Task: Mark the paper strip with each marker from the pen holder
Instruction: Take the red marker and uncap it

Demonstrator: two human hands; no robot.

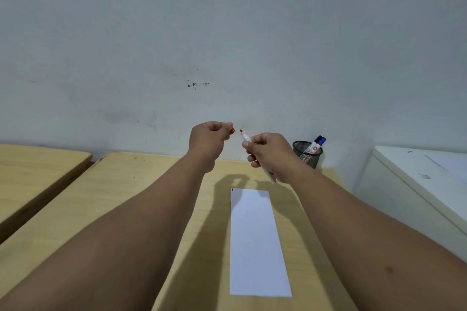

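Matt wooden table [141, 184], smooth white paper strip [255, 242], black metal-mesh pen holder [308, 156].

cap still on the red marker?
No: the left hand holds the red cap apart from the marker in the right hand, tip bare.

Uncapped marker [244, 137] (cap [232, 130] apart)

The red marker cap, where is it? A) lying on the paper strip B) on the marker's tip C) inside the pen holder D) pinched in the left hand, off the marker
D: the red cap sits between the left hand's fingers, with a gap before the bare tip of the red marker held in the right hand.
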